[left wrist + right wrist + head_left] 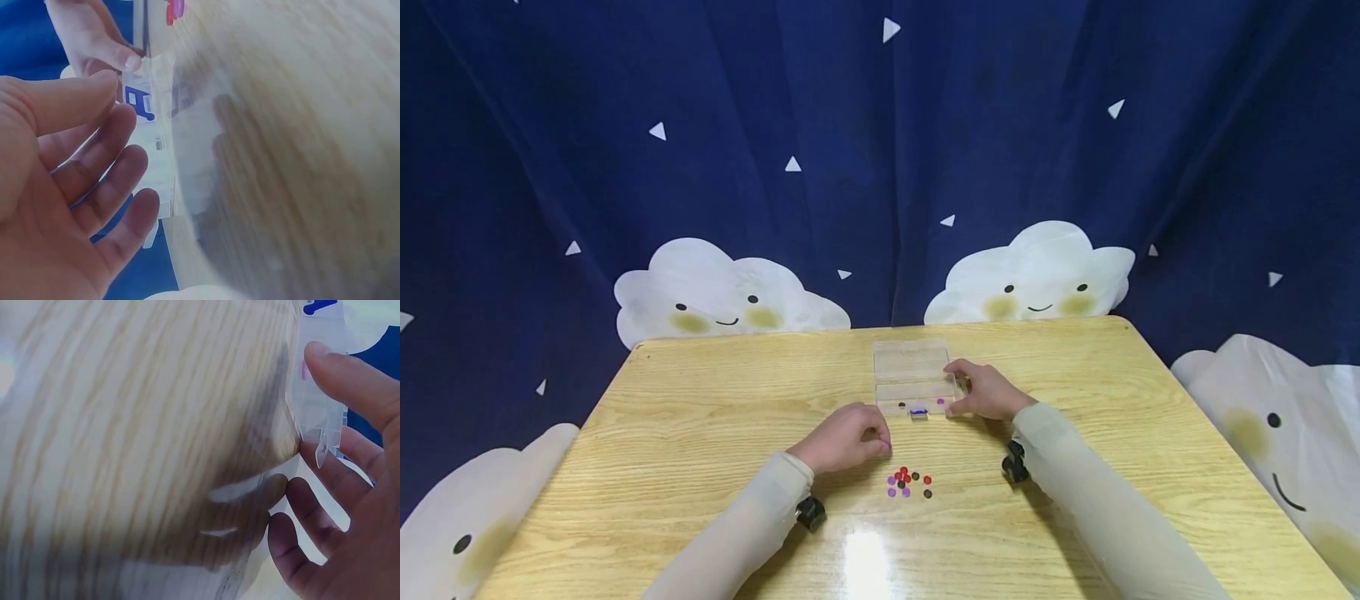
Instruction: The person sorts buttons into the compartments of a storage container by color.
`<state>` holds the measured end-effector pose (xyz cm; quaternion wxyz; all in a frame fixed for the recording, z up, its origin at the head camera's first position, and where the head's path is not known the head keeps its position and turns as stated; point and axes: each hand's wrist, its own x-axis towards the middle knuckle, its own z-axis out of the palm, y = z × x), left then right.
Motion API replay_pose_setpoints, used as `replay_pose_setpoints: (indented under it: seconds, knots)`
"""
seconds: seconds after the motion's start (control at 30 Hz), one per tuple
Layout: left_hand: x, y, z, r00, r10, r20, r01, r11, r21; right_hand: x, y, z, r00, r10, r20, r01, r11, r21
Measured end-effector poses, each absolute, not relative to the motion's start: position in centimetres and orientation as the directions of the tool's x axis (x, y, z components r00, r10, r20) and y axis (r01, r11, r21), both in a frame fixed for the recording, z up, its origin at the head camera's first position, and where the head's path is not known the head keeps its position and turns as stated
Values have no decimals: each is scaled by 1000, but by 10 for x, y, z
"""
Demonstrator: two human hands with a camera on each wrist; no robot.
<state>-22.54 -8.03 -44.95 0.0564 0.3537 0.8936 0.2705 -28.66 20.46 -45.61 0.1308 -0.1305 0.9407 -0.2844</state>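
The left hand [844, 437] rested on the pale wooden worktop [700, 417], fingers loosely curled and holding nothing, just left of small red, purple and black beads [907, 482], while the right hand [987, 390] pinched the clear plastic compartment box [912, 377] at mid-worktop.

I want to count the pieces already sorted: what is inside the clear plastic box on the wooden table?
Inside the clear plastic box near the front wall lie one small dark bead and one purple bead. The right hand holds the box's right end and covers that corner.
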Motion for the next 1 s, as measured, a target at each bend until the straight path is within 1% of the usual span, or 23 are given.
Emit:
replay_pose_setpoints:
  seconds: [0.2, 0.33, 0.73, 1.0]
  knots:
    - [-228, -81, -449, -731, 666, 150, 632, 578, 517, -287, 204, -458, -931, -324, -166, -176, 801, -572]
    - [-229, -81, -448, -735, 658, 166, 630, 571, 526, -286, 204, -459, -930, -327, -165, -177, 795, -580]
    - [-237, -79, -448, -777, 610, 158, 575, 585, 572, -284, 208, -458, -935, -312, -167, -162, 798, -581]
    - [-241, -78, -447, -771, 617, 157, 574, 566, 592, -284, 205, -456, -934, -326, -149, -182, 789, -587]
